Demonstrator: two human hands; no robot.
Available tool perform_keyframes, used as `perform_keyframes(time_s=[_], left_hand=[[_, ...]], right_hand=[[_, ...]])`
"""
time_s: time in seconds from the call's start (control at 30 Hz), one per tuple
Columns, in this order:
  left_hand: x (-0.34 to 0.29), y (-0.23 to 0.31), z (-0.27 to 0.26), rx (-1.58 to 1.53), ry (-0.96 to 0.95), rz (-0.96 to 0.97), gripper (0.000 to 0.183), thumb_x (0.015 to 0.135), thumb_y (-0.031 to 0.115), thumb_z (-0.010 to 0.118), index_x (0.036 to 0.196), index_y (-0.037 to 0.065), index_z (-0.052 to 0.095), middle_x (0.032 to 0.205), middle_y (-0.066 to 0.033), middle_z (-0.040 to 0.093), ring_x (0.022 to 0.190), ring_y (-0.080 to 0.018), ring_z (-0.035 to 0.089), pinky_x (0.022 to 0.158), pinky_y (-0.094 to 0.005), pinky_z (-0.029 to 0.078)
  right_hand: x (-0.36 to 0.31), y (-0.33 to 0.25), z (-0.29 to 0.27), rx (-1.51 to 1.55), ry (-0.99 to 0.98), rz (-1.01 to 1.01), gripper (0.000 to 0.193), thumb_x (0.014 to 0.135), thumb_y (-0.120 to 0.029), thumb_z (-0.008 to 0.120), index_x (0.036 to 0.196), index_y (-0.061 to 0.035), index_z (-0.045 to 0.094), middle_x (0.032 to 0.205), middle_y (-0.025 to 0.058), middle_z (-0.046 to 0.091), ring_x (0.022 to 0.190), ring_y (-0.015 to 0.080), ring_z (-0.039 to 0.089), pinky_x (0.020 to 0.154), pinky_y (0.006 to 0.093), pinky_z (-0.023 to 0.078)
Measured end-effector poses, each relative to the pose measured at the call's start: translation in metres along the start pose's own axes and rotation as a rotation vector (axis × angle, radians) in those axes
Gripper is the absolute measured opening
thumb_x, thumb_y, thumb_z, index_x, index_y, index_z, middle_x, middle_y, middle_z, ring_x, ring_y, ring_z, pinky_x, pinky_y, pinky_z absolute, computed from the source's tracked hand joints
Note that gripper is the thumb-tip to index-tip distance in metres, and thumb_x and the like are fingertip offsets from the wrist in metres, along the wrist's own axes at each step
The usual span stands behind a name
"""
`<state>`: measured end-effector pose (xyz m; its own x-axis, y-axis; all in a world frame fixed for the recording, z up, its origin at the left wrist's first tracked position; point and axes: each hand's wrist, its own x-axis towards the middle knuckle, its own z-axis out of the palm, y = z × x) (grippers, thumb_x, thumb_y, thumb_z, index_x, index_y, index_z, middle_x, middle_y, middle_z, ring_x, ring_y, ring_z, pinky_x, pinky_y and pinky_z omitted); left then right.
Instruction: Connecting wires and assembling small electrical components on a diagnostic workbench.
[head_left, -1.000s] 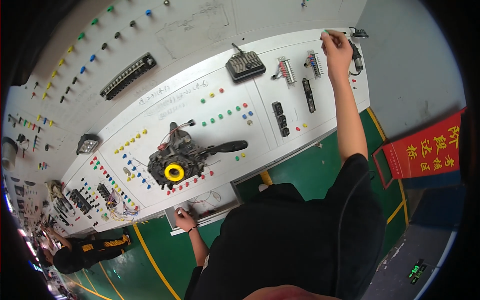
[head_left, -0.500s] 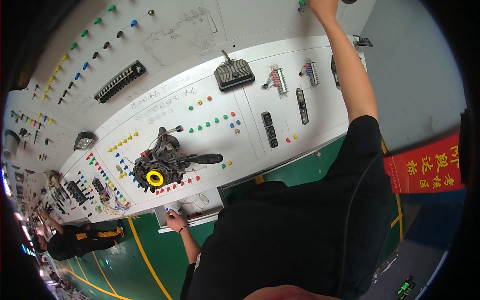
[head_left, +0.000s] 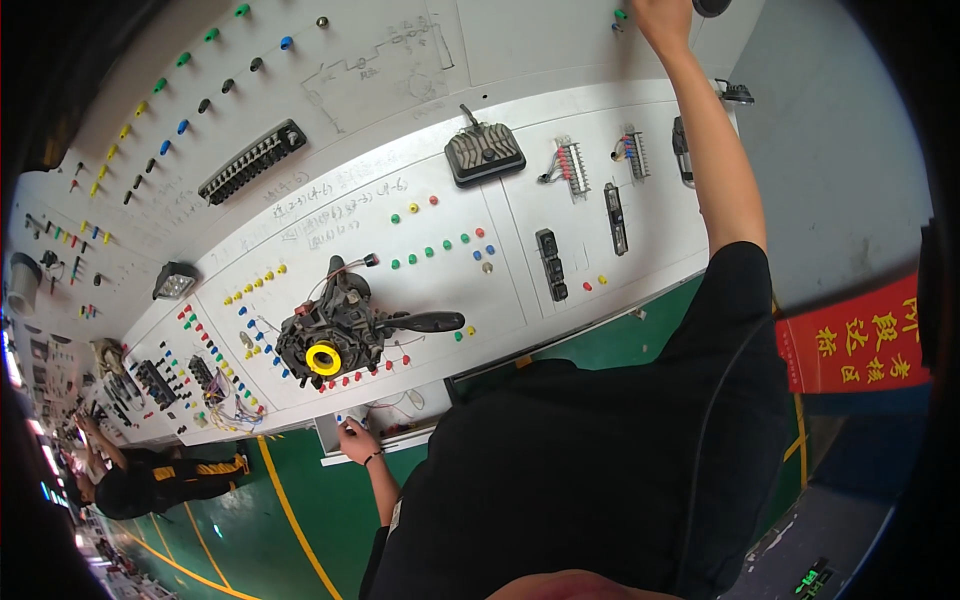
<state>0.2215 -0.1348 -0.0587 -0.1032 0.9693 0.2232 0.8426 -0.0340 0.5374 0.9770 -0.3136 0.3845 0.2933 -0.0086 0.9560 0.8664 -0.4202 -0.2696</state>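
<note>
Low on the left, my left hand [head_left: 357, 441] is over the front edge of a pulled-out drawer [head_left: 420, 433]. Its fingers are closed around something small with white and blue on it, too small to make out. My right arm reaches far up to the upper panel. There my right hand [head_left: 660, 14] is cut by the top edge, beside a green terminal socket [head_left: 621, 14], and its fingers are hidden. Between the two arms, a black steering column switch [head_left: 345, 318] with a yellow ring and a long stalk is mounted on the white board [head_left: 445, 370].
A black ribbed box [head_left: 485, 155], terminal strips [head_left: 573, 167] and a black switch panel [head_left: 551, 265] are fixed on the board, among rows of coloured sockets. A long fuse block [head_left: 252, 162] is higher up. Another person [head_left: 150, 480] stands at far left. A red banner [head_left: 855, 340] hangs right.
The board and its parts appear shifted slightly right in the view. My right hand shows a little farther right at the top edge; my left hand stays at the drawer.
</note>
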Motion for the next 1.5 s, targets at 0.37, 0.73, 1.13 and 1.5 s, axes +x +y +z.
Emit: perform_keyframes(time_s=[0.37, 0.73, 1.13, 1.5], left_hand=[[0.001, -0.002, 0.004, -0.04, 0.015, 0.011, 0.033, 0.092, 0.035, 0.058, 0.089, 0.003, 0.063, 0.067, -0.0179, 0.063, 0.061, -0.0362, 0.061, 0.055, -0.0449, 0.046], [0.005, 0.004, 0.004, 0.012, 0.005, 0.015, 0.034, 0.092, 0.037, 0.057, 0.088, 0.004, 0.064, 0.069, -0.0179, 0.064, 0.063, -0.0362, 0.062, 0.056, -0.0455, 0.046], [0.008, -0.003, 0.009, 0.038, 0.003, 0.005, 0.033, 0.091, 0.036, 0.058, 0.088, 0.004, 0.065, 0.07, -0.0178, 0.065, 0.065, -0.0371, 0.063, 0.057, -0.0467, 0.047], [0.001, 0.011, 0.004, -0.002, 0.099, 0.07, 0.033, 0.092, 0.037, 0.056, 0.087, 0.005, 0.065, 0.068, -0.0175, 0.065, 0.063, -0.0376, 0.063, 0.057, -0.0471, 0.047]], right_hand=[[-0.006, -0.003, 0.0, 0.094, -0.027, 0.055, 0.016, 0.084, -0.015, 0.065, 0.085, 0.0013, 0.062, 0.073, 0.0159, 0.064, 0.063, 0.0267, 0.061, 0.06, 0.0366, 0.049], [0.0, -0.009, -0.006, -0.173, -0.074, -0.102, 0.019, 0.088, -0.017, 0.058, 0.08, 0.0008, 0.059, 0.075, 0.0221, 0.064, 0.068, 0.0402, 0.061, 0.063, 0.0463, 0.049], [0.02, -0.002, -0.005, -0.297, -0.358, 0.132, 0.042, 0.087, -0.033, 0.051, 0.078, 0.0046, 0.066, 0.076, 0.0282, 0.064, 0.072, 0.0422, 0.064, 0.068, 0.0481, 0.05], [0.027, 0.038, 0.02, -0.044, -0.204, 0.167, 0.047, 0.092, -0.031, 0.047, 0.072, 0.0082, 0.063, 0.063, 0.0263, 0.06, 0.062, 0.0404, 0.063, 0.064, 0.0467, 0.048]])
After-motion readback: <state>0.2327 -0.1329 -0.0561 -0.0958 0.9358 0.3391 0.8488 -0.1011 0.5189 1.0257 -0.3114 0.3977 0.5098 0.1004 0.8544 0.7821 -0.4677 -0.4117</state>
